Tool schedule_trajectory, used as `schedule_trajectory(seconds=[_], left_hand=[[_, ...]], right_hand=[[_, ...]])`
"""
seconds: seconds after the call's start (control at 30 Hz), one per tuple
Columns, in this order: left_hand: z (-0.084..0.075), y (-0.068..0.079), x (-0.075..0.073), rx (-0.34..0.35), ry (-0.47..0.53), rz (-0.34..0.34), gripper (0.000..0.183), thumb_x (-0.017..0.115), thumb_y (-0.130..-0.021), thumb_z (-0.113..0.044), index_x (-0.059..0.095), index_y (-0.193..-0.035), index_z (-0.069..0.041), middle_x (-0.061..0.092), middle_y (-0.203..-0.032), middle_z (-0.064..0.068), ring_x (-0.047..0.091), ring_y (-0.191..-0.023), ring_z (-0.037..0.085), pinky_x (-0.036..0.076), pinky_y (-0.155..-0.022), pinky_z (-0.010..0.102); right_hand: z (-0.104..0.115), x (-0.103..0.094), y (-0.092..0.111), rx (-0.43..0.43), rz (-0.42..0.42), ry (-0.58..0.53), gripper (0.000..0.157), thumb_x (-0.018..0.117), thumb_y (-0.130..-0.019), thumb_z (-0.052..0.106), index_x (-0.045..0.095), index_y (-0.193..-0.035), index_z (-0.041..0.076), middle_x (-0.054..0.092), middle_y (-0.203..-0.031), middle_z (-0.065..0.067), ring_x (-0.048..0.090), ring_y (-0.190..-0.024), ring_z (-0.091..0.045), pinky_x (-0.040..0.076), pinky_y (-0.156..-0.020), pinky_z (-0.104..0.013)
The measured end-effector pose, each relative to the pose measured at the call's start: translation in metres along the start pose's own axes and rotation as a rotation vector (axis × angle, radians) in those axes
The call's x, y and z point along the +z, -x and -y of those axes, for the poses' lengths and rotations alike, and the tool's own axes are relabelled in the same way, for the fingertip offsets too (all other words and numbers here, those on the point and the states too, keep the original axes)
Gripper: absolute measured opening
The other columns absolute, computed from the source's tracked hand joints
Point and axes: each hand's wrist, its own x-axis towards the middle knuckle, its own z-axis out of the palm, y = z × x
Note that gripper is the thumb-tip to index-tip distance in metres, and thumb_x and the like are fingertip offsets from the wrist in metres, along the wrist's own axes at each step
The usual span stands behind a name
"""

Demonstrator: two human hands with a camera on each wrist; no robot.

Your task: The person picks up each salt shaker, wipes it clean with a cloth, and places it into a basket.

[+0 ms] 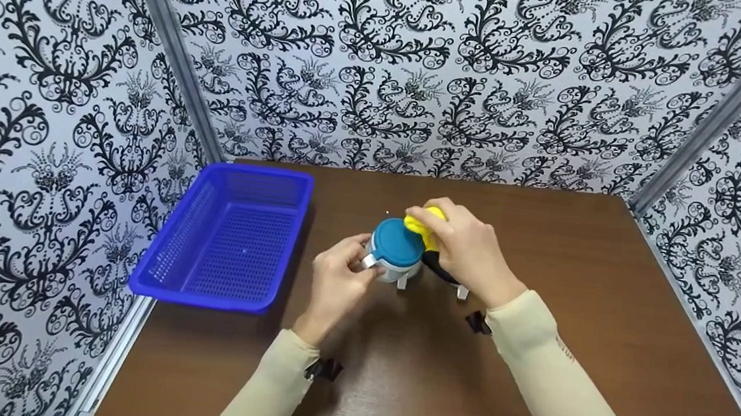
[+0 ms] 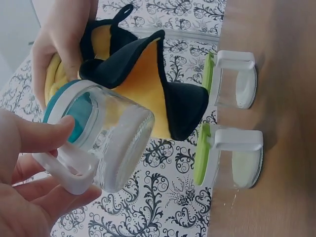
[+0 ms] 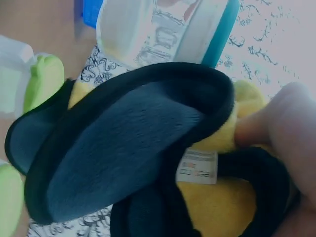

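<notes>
A clear glass jar with a teal lid (image 1: 398,242) and white handle is held up by my left hand (image 1: 338,278). In the left wrist view its thumb and fingers grip the jar (image 2: 126,143) by the white handle and collar. My right hand (image 1: 476,249) grips a yellow cloth with dark edging (image 1: 425,224), bunched up beside the lid. Loose dark-lined folds of the cloth (image 3: 133,128) hang below that hand in the right wrist view, where a white label (image 3: 198,167) shows. Whether the cloth touches the lid I cannot tell.
Two glass jars with green lids, one (image 2: 244,81) beside the other (image 2: 242,158), stand on the brown table (image 1: 571,263), mostly hidden under my hands in the head view. A blue plastic basket (image 1: 204,301) sits at the left. Patterned walls (image 1: 414,72) enclose the table.
</notes>
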Motion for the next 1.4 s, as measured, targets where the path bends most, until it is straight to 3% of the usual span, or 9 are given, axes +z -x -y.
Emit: schedule_trajectory(seconds=[0.17,0.3,0.5,0.8,0.9,1.03,1.13,1.23,1.4], left_hand=[[-0.001,0.003,0.002,-0.021,0.03,-0.036,0.029,0.091,-0.07,-0.004,0.062,-0.071,-0.008,0.074,-0.107,0.008,0.071,-0.085,0.02,0.056,-0.064,0.031],[-0.003,0.004,0.002,-0.049,0.042,-0.065,0.027,0.091,-0.071,-0.004,0.064,-0.072,-0.007,0.074,-0.108,0.009,0.071,-0.084,0.018,0.057,-0.063,0.031],[-0.007,-0.001,0.003,-0.044,0.016,-0.087,0.028,0.091,-0.07,-0.004,0.063,-0.071,-0.007,0.074,-0.109,0.008,0.069,-0.079,0.015,0.054,-0.06,0.028],[-0.011,-0.003,0.004,-0.031,-0.019,-0.139,0.033,0.091,-0.066,-0.001,0.059,-0.069,-0.005,0.074,-0.11,0.011,0.073,-0.087,0.025,0.055,-0.06,0.028],[-0.012,-0.003,0.005,-0.018,-0.066,-0.145,0.033,0.091,-0.067,-0.002,0.059,-0.069,-0.006,0.074,-0.11,0.011,0.072,-0.082,0.022,0.055,-0.061,0.029],[-0.011,-0.003,0.006,0.015,-0.138,-0.162,0.032,0.09,-0.067,-0.002,0.058,-0.069,-0.007,0.074,-0.109,0.011,0.069,-0.074,0.017,0.055,-0.061,0.031],[-0.009,-0.003,0.006,0.041,-0.165,-0.174,0.03,0.086,-0.068,0.001,0.057,-0.068,-0.007,0.074,-0.108,0.012,0.071,-0.077,0.021,0.055,-0.06,0.034],[-0.008,-0.001,0.007,0.053,-0.167,-0.167,0.03,0.084,-0.068,0.002,0.056,-0.068,-0.007,0.074,-0.107,0.012,0.072,-0.077,0.023,0.055,-0.06,0.033],[-0.007,0.002,0.007,0.049,-0.148,-0.16,0.033,0.088,-0.07,-0.003,0.056,-0.069,-0.007,0.074,-0.109,0.012,0.069,-0.071,0.019,0.055,-0.058,0.03]], right_hand=[[0.008,0.002,0.002,-0.086,0.07,0.047,0.056,0.078,-0.081,-0.003,0.066,-0.128,0.026,0.061,-0.121,-0.005,0.06,-0.094,-0.028,0.058,-0.065,-0.045],[0.012,0.003,0.005,-0.099,0.071,0.055,0.052,0.08,-0.082,0.002,0.067,-0.126,0.026,0.061,-0.12,-0.006,0.06,-0.093,-0.028,0.058,-0.068,-0.044],[0.009,0.004,0.005,-0.045,0.046,0.057,0.05,0.08,-0.083,0.004,0.067,-0.128,0.021,0.063,-0.116,-0.003,0.06,-0.09,-0.027,0.057,-0.065,-0.044],[0.007,0.006,0.007,0.053,0.022,0.093,0.039,0.074,-0.084,0.0,0.065,-0.121,0.009,0.062,-0.103,-0.008,0.06,-0.084,-0.027,0.058,-0.068,-0.041],[0.012,0.006,0.006,0.015,0.015,0.093,0.034,0.075,-0.085,0.003,0.065,-0.117,0.009,0.06,-0.1,-0.009,0.058,-0.083,-0.027,0.057,-0.067,-0.04],[0.029,0.007,0.002,-0.102,-0.007,0.07,0.032,0.078,-0.083,0.003,0.065,-0.112,0.009,0.058,-0.098,-0.01,0.056,-0.081,-0.027,0.055,-0.067,-0.037],[0.041,0.008,0.0,-0.17,-0.006,0.002,0.026,0.077,-0.088,0.008,0.067,-0.111,0.01,0.058,-0.099,-0.011,0.056,-0.083,-0.027,0.054,-0.071,-0.034],[0.048,0.009,0.001,-0.179,0.002,-0.047,0.022,0.075,-0.092,0.016,0.068,-0.113,0.011,0.059,-0.102,-0.01,0.055,-0.085,-0.025,0.053,-0.074,-0.032],[0.049,0.008,0.002,-0.164,0.011,-0.026,0.027,0.076,-0.089,0.006,0.069,-0.115,0.012,0.059,-0.102,-0.01,0.055,-0.085,-0.025,0.053,-0.073,-0.031]])
